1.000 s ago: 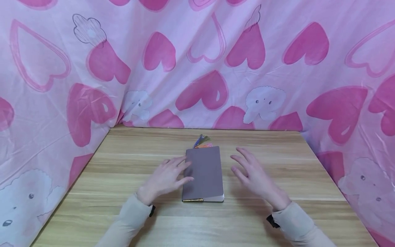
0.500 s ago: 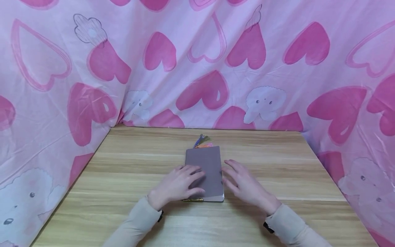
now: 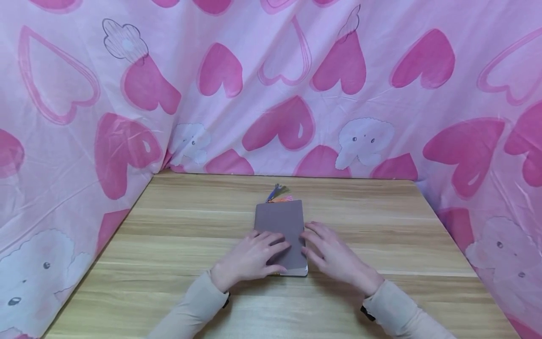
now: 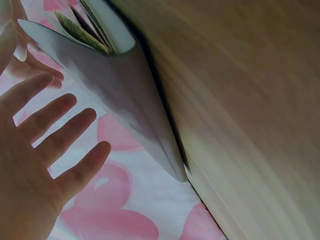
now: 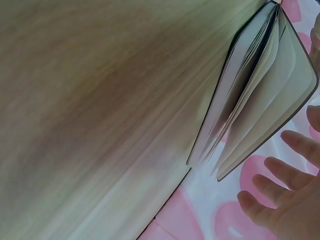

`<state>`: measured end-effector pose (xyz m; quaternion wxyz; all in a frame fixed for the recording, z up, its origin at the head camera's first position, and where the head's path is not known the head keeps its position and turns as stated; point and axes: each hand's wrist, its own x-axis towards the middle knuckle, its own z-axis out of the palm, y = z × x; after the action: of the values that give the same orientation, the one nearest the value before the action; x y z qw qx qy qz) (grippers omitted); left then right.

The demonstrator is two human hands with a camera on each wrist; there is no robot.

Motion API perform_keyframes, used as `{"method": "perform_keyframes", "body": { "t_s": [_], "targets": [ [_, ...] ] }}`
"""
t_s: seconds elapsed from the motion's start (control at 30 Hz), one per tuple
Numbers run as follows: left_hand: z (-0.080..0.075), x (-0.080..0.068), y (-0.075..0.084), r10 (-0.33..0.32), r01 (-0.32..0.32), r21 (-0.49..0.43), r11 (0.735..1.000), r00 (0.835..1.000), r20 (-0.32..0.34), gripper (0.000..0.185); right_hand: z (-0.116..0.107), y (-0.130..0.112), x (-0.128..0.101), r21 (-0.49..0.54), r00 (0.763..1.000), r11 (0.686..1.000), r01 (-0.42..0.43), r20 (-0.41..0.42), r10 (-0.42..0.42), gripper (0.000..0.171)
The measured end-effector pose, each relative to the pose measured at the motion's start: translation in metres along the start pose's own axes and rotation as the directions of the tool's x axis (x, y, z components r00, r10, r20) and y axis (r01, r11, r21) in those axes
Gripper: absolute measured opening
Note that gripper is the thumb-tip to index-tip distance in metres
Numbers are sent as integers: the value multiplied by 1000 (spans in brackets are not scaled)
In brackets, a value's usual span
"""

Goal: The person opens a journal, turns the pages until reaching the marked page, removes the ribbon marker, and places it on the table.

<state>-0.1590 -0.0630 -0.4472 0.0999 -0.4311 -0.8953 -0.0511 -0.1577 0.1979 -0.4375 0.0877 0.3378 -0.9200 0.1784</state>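
A notebook with a grey-brown cover lies upright to me on the wooden table, its cover lifted slightly off the pages along the right side. Over its lower left part spreads my left hand, fingers extended above the cover; in the left wrist view the fingers stand apart from the spine. My right hand is at the right edge, its loosely bent fingertips overlapping that edge in the head view. Coloured tassels stick out past the notebook's top. A patterned slip shows between the pages.
The wooden table extends around the notebook on all sides. Pink cloth printed with hearts and white cartoon animals hangs along the back and both sides of the table.
My left hand has moved right and towards me, farther over the notebook's cover. My right hand has come in leftward to the notebook's right edge. The notebook stays in place.
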Motion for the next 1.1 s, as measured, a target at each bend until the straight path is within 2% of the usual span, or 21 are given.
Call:
{"method": "perform_keyframes", "body": {
  "t_s": [0.53,0.77,1.1],
  "targets": [
    [3,2,5,39,-38,18,999,999,-18,65,1,-5,0,13,999,999,34,-4,-34,35],
    [4,1,4,32,-31,26,999,999,-20,62,1,-6,0,13,999,999,40,-11,-39,34],
    [-3,-3,2,6,-7,-26,1000,1000,-23,59,-5,-7,1,44,999,999,25,-25,-23,37]
  ]
}}
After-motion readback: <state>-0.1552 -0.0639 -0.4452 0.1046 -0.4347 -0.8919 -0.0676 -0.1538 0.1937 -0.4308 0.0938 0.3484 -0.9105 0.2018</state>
